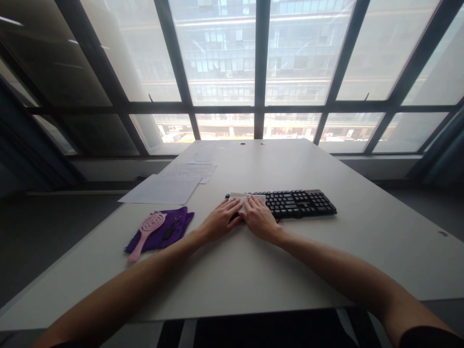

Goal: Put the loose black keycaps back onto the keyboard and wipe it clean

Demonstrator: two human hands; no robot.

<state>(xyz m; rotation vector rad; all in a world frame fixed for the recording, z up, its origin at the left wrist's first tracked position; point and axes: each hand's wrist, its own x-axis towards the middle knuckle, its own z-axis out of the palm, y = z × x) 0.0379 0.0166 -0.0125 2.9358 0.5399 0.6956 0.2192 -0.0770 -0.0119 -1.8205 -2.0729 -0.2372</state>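
A black keyboard [293,203] lies on the white table, and a white tissue or cloth [235,195] covers part of its left end. My left hand [226,216] rests on this white piece with its fingers stretched forward. Beside it, my right hand [259,217] lies flat on the same piece, fingers extended. The two hands touch or nearly touch near the thumbs. The keys beneath both hands are hidden.
Left of my left arm, a pink hairbrush [148,232] and a small black object [168,234] lie on a folded purple cloth [181,227]. Several paper sheets [161,188] line the left side of the table [253,270]. Large windows [224,53] stand beyond the far edge.
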